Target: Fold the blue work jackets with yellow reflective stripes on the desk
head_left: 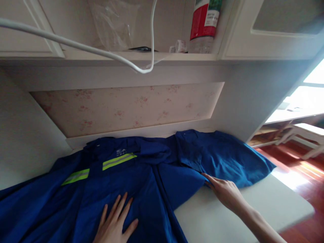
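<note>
Blue jacket (131, 189) | left hand (115, 222) flat on it, fingers released | right hand (226, 192) fingers grasping hem | label unreadable

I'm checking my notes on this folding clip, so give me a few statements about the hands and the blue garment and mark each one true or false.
1. The left hand lies flat, fingers spread, on the blue work jacket. True.
2. The right hand holds the bottle on the shelf. False: it touches the jacket's edge on the white table; the bottle stands untouched on the shelf above.
3. The jacket bears yellow-green reflective stripes. True.
4. The jacket hangs from a hook. False: it lies spread on the table.
5. A white cable hangs across the upper part of the view. True.
</note>
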### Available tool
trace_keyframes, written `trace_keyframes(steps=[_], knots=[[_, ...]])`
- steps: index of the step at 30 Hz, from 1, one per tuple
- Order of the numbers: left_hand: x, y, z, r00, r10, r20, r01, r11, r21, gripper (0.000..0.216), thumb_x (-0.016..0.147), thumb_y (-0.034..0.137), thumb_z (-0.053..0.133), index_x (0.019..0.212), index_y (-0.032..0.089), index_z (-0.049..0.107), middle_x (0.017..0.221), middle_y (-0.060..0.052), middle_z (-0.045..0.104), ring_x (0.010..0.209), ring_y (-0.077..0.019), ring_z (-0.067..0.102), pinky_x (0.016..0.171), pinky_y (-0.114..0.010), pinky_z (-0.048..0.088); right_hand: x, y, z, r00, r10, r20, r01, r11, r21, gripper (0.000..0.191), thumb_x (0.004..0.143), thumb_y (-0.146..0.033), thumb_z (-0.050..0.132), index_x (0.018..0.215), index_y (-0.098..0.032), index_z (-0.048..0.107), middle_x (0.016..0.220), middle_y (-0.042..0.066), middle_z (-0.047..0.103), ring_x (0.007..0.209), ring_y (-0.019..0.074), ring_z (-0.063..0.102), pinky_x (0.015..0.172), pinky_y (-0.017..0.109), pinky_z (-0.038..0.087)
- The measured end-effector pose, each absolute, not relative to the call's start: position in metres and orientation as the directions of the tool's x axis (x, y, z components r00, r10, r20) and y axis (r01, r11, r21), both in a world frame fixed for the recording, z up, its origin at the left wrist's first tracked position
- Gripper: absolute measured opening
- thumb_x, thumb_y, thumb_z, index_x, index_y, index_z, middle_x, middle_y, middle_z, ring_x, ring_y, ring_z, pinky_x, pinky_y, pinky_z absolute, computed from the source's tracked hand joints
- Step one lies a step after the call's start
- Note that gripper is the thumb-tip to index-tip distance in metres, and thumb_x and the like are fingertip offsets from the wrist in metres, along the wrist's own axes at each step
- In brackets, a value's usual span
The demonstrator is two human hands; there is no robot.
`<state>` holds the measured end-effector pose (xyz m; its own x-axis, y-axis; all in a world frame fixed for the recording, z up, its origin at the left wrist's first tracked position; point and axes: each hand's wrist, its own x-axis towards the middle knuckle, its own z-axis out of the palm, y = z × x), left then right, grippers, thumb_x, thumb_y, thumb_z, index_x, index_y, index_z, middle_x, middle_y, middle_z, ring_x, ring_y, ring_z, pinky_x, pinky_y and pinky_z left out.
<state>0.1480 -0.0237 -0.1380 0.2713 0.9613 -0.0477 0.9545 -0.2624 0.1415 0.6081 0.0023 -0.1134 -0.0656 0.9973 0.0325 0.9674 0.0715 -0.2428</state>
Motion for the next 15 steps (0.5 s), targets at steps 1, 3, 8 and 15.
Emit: trace_keyframes(steps=[1, 3, 8, 15], knots=[[0.144, -0.021, -0.141, 0.27, 0.96, -0.079, 0.957, -0.259, 0.128, 0.061, 0.089, 0.063, 0.042, 0.142, 0.031, 0.046, 0.153, -0.004, 0.035, 0.141, -0.0322, 0.033, 0.112, -0.064, 0.03, 0.617, -0.011, -0.111, -0.049, 0.999, 0.0, 0.97, 0.047, -0.237, 0.043, 0.096, -0.034, 0.038, 0.134, -0.034, 0.058, 0.12, 0.006, 0.069, 0.1, 0.0349, 0.07, 0.079, 0.051, 0.058], [0.135, -0.019, -0.147, 0.278, 0.955, -0.106, 0.957, -0.266, 0.114, 0.062, 0.088, 0.065, 0.044, 0.14, 0.032, 0.047, 0.152, -0.004, 0.035, 0.141, -0.032, 0.034, 0.113, -0.063, 0.028, 0.636, -0.04, -0.107, -0.056, 0.996, -0.072, 0.955, 0.032, -0.295, 0.041, 0.095, -0.034, 0.04, 0.129, -0.038, 0.062, 0.122, 0.003, 0.069, 0.103, 0.0336, 0.069, 0.083, 0.049, 0.058], [0.135, -0.02, -0.149, 0.245, 0.962, -0.124, 0.967, -0.233, 0.107, 0.058, 0.086, 0.057, 0.05, 0.138, 0.031, 0.052, 0.15, -0.005, 0.039, 0.139, -0.0326, 0.037, 0.111, -0.061, 0.033, 0.648, -0.091, -0.087, -0.241, 0.931, -0.273, 0.866, 0.079, -0.494, 0.064, 0.079, -0.037, 0.068, 0.139, -0.047, 0.048, 0.15, -0.001, 0.044, 0.134, 0.0307, 0.045, 0.107, 0.044, 0.045], [0.168, -0.023, -0.141, 0.197, 0.968, -0.154, 0.972, -0.172, 0.16, 0.057, 0.094, 0.043, 0.032, 0.148, 0.025, 0.037, 0.154, -0.006, 0.036, 0.142, -0.0284, 0.035, 0.111, -0.064, 0.031, 0.588, -0.059, -0.095, -0.359, 0.913, -0.195, 0.884, 0.265, -0.386, 0.081, 0.072, -0.029, 0.069, 0.145, -0.044, 0.039, 0.158, 0.002, 0.026, 0.144, 0.0366, 0.02, 0.115, 0.066, 0.013]])
